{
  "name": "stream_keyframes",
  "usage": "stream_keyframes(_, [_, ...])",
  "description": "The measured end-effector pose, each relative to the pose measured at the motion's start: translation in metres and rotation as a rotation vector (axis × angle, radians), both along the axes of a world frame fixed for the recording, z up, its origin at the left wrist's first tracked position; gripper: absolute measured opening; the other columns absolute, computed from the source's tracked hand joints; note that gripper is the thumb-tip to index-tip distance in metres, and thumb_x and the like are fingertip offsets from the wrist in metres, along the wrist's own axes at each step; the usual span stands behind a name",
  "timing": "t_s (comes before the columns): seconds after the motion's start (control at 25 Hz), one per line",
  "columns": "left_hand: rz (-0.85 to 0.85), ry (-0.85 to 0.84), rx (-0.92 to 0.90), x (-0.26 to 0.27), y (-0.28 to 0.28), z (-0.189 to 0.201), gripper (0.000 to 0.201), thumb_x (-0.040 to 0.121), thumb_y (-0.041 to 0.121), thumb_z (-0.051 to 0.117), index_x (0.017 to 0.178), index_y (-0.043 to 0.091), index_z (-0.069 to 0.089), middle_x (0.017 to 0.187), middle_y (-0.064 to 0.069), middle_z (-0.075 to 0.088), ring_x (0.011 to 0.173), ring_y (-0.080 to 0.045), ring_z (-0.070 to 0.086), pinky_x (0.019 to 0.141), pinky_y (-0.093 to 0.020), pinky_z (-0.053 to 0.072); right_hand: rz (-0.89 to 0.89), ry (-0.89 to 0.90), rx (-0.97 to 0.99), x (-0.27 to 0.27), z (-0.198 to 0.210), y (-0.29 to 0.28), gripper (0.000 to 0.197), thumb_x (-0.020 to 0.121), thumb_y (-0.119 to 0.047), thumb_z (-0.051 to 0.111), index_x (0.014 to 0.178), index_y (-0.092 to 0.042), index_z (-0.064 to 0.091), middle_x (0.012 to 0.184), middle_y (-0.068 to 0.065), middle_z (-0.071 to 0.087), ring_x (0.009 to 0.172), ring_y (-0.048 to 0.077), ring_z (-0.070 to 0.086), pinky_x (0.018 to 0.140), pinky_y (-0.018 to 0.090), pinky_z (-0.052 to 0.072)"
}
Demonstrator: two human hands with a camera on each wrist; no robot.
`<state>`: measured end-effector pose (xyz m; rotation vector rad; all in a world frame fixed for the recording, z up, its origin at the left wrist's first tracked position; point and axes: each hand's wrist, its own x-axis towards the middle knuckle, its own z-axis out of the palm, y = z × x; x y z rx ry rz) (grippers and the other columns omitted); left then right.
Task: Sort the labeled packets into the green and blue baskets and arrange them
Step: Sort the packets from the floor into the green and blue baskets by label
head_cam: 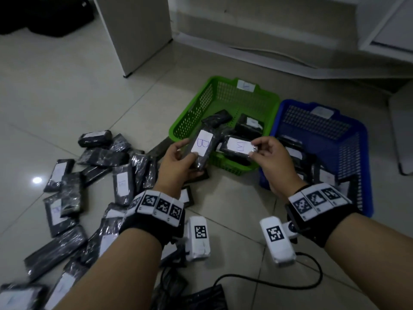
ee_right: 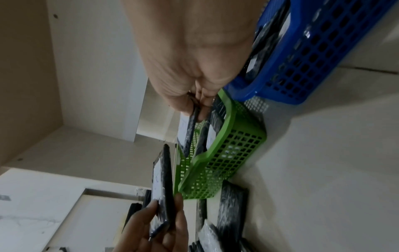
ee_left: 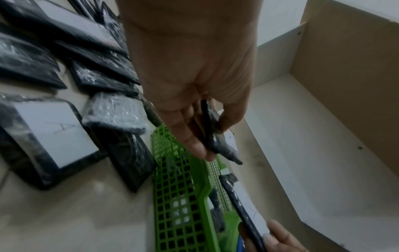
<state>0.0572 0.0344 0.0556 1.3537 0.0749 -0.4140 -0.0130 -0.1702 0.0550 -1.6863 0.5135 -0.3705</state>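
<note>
My left hand (head_cam: 178,162) grips a black packet (head_cam: 204,151) whose white label reads B, held just in front of the green basket (head_cam: 196,108). My right hand (head_cam: 266,157) pinches the end of a second labeled black packet (head_cam: 237,147) over the green basket's near right corner. The blue basket (head_cam: 348,135) stands to the right of the green one. Both baskets hold several black packets. In the left wrist view my fingers (ee_left: 190,136) clasp the packet (ee_left: 215,136) edge-on. From the right wrist, the pinched packet (ee_right: 190,133) hangs above the green basket (ee_right: 226,153).
A heap of black packets (head_cam: 96,180) covers the tiled floor at left, several with white labels. A black cable (head_cam: 279,285) runs across the floor near my right forearm. A white cabinet (head_cam: 136,32) stands behind, and a step edge (head_cam: 290,57) lies beyond the baskets.
</note>
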Motion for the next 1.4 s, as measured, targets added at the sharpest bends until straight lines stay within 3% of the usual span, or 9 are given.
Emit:
stream_keyframes(0.2, [0.072,-0.096,0.232,0.005,-0.045,-0.020,0.028,0.083,0.016,0.069,0.106,0.021,0.055,0.091,-0.007,0.067,0.063,-0.018,0.059,0.059,-0.032,0.052,-0.138,-0.023,0.002,-0.005,-0.006,-0.036,0.029,0.086,0.008,0.056,0.105,-0.014,0.056,0.097,0.006,0.064,0.097,0.023,0.065,0.069,0.018,0.054])
stream_keyframes(0.4, [0.147,-0.343,0.575,0.023,-0.069,-0.013,0.024,0.086,0.026,0.063,0.110,0.023,0.058,0.094,0.003,0.064,0.085,-0.016,0.060,0.076,-0.026,0.048,-0.056,0.077,-0.153,0.016,-0.016,-0.035,0.026,0.082,-0.003,0.067,0.095,-0.023,0.056,0.099,0.007,0.063,0.090,0.023,0.066,0.082,0.044,0.056])
stream_keyframes(0.56, [0.160,-0.496,0.689,0.050,-0.072,-0.015,0.023,0.088,0.019,0.056,0.110,0.018,0.060,0.105,-0.003,0.065,0.091,-0.020,0.061,0.077,-0.025,0.043,-0.003,0.161,-0.386,0.043,-0.016,-0.028,0.025,0.078,-0.012,0.074,0.094,-0.020,0.056,0.104,0.004,0.058,0.087,0.019,0.061,0.083,0.033,0.053])
stream_keyframes(0.68, [0.010,-0.554,0.950,0.066,-0.071,-0.021,0.035,0.088,0.020,0.051,0.122,0.016,0.058,0.123,-0.010,0.058,0.111,-0.028,0.053,0.093,-0.034,0.038,0.085,0.288,-0.564,0.050,-0.019,-0.021,0.027,0.081,-0.009,0.071,0.104,-0.015,0.057,0.118,0.005,0.044,0.085,0.011,0.046,0.078,0.009,0.032])
stream_keyframes(0.8, [-0.221,-0.582,1.397,0.067,-0.068,-0.020,0.039,0.092,0.039,0.045,0.128,0.026,0.054,0.139,-0.001,0.047,0.132,-0.027,0.035,0.111,-0.058,0.011,0.147,0.284,-0.707,0.049,-0.025,-0.010,0.025,0.084,-0.004,0.063,0.107,-0.012,0.059,0.119,0.006,0.044,0.103,0.018,0.046,0.086,0.015,0.034])
stream_keyframes(0.92, [-0.392,-0.553,1.202,0.069,-0.052,-0.030,0.037,0.098,0.037,0.040,0.129,0.024,0.057,0.144,-0.008,0.041,0.135,-0.027,0.031,0.114,-0.041,0.013,0.183,0.320,-0.732,0.047,-0.028,-0.001,0.023,0.090,-0.007,0.056,0.111,-0.012,0.063,0.121,0.009,0.046,0.119,0.027,0.039,0.100,0.029,0.035])
stream_keyframes(1.08, [-0.143,-0.737,0.753,0.050,-0.002,-0.042,0.023,0.090,0.011,0.056,0.109,0.016,0.068,0.125,-0.009,0.049,0.120,-0.023,0.046,0.105,-0.031,0.036,0.127,0.128,-0.751,0.031,-0.024,0.021,0.026,0.089,-0.002,0.052,0.107,-0.012,0.068,0.120,0.009,0.047,0.118,0.022,0.039,0.098,0.019,0.030])
stream_keyframes(1.24, [-0.129,-0.705,0.867,0.010,0.058,-0.069,0.018,0.077,0.026,0.065,0.093,0.017,0.069,0.101,-0.006,0.058,0.098,-0.027,0.057,0.091,-0.039,0.047,0.337,-0.066,-0.747,0.017,-0.032,0.062,0.026,0.079,0.004,0.053,0.096,-0.009,0.068,0.099,0.009,0.058,0.100,0.022,0.051,0.083,0.019,0.034])
stream_keyframes(1.4, [-0.462,-0.759,1.080,-0.016,0.089,-0.084,0.062,0.062,0.046,0.077,0.116,0.020,0.061,0.117,-0.003,0.053,0.106,-0.023,0.055,0.089,-0.033,0.046,0.708,0.309,-0.904,0.044,-0.065,0.088,0.056,0.084,0.000,0.049,0.138,-0.013,0.043,0.143,0.008,0.042,0.135,0.025,0.033,0.111,0.030,0.025])
